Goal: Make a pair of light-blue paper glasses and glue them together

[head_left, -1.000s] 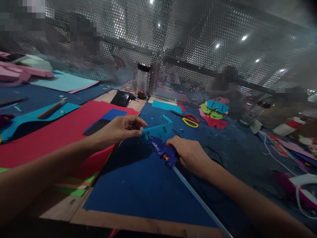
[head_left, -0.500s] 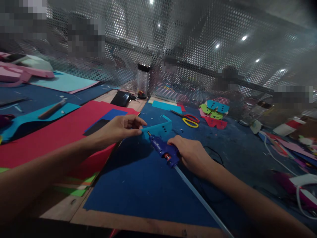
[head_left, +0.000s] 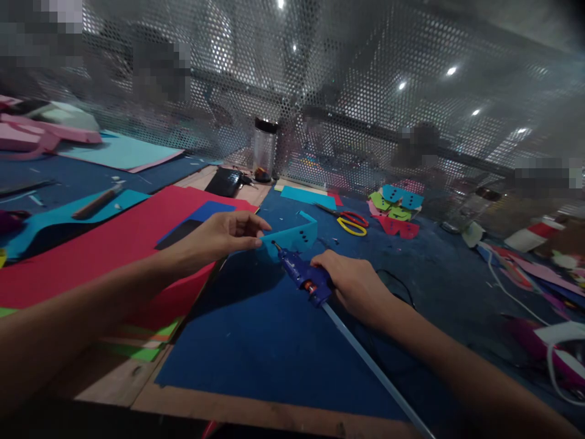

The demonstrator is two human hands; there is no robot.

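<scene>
Blue strip (head_left: 291, 234), bent and dark-dotted, has its 9 o'clock end pinched by left hand (head_left: 228, 234), right hand (head_left: 354, 277) gripping glue gun (head_left: 298, 269).

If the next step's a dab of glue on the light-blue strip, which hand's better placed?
Right, most likely: the right hand grips the glue gun, its nozzle at the light-blue strip. The left hand is busy pinching the strip's end.

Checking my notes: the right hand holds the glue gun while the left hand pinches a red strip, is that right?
Not quite: the head view shows the left hand pinching a light blue strip, not red. The right hand holds the glue gun.
</scene>
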